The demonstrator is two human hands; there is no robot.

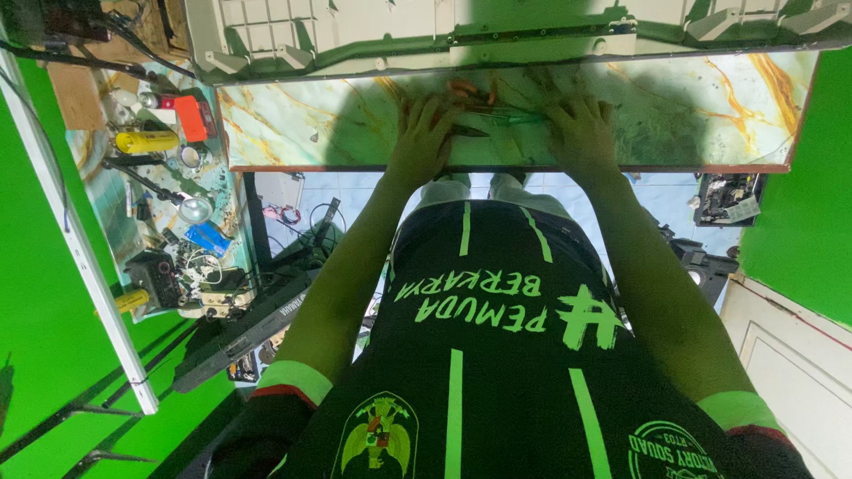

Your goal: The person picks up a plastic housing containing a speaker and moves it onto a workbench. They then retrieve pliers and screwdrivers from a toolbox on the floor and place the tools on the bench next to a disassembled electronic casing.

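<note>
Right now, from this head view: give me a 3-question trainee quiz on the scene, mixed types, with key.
1. True or false: both hands rest on the marble-patterned tabletop.
2. Multiple choice: the pliers with orange handles lie (a) on the floor, (b) between the left hand and the right hand, (c) on the side bench.
3. Fill in: on the cluttered side bench, the cylinder beside the orange box is coloured ____.

Key: 1 true; 2 b; 3 yellow.
</note>
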